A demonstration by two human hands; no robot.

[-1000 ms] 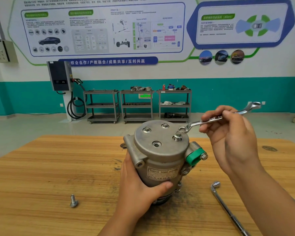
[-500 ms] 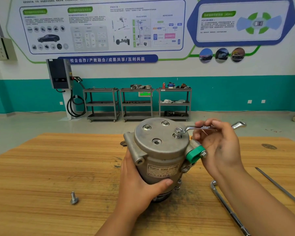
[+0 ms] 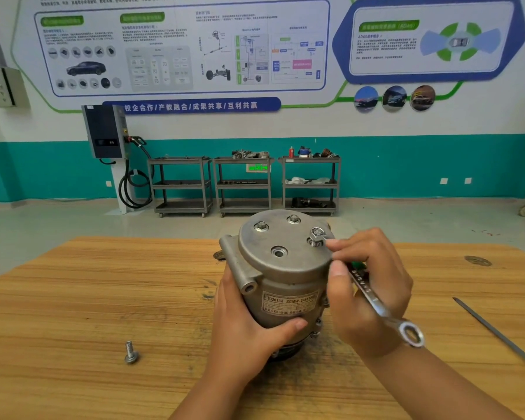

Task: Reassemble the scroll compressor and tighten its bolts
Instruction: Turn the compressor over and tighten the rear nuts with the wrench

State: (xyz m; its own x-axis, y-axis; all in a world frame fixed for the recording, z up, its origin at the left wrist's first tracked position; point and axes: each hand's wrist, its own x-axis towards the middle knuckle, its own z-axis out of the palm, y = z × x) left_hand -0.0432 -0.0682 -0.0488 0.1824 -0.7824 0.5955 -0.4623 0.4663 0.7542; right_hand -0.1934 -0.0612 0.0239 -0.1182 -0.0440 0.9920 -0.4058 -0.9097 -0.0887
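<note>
From the head camera, the compressor [image 3: 285, 268] stands on end near the middle of the wooden desk [image 3: 103, 298], with its round grey cover facing up and tilted a little toward the viewer. The left hand [image 3: 249, 331] grasps the lower body from the left side, its thumb lying across the front just under the printed label [image 3: 290, 300].

Two seated bolts [image 3: 260, 226] sit along the far edge of the cover, and an open hole [image 3: 279, 252] lies near its middle. At the cover's right edge a raised bolt [image 3: 316, 236] stands proud, with thread showing beneath its head.

The right hand [image 3: 373, 286] is just beside that bolt, its forefinger tip reaching the bolt's right side and its thumb resting against the cover's rim. This hand is clenched around a wrench [image 3: 373, 298], whose shaft runs slantwise across the palm. The ring end sticks out by the wrist, above the desk. The other end is hidden behind the fingers, so whether it sits on the bolt cannot be told. A bit of green part [image 3: 358, 264] peeks out between the fingers.

A loose bolt [image 3: 131, 353] stands head down on the desk, well apart to the left of the compressor. A thin dark rod [image 3: 497, 331] lies slantwise on the desk at the right.

Three grey carts [image 3: 243, 183] stand against the teal wall behind.
</note>
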